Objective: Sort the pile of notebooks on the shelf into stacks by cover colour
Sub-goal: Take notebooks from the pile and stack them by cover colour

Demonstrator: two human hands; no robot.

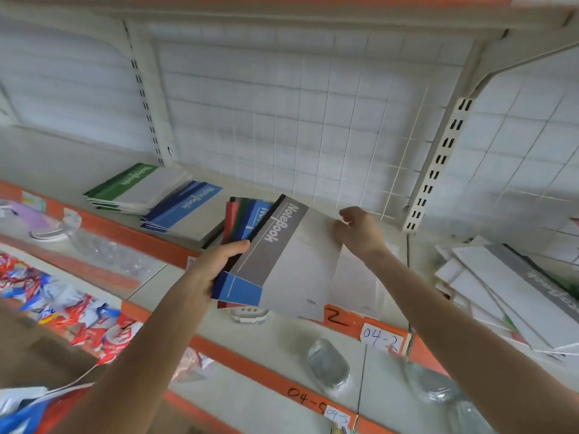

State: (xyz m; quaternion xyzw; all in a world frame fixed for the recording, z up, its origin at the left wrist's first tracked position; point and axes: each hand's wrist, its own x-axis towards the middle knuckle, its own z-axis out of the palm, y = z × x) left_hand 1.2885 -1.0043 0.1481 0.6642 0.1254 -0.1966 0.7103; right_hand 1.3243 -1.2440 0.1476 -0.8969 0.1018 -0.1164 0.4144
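My left hand grips a fanned bundle of notebooks by its spine edge, above the shelf. A grey-banded notebook lies on top of the bundle; blue, green and red covers show beneath it. My right hand pinches the far right corner of a white cover just under the grey one. A green stack and a blue stack lie on the shelf at the left. At the right, a loose pile of notebooks lies with a grey band showing.
The shelf has an orange front rail with handwritten labels. A wire grid back panel and slotted uprights stand behind. Lower shelves hold clear plastic items, red and blue packets and foil-coloured containers.
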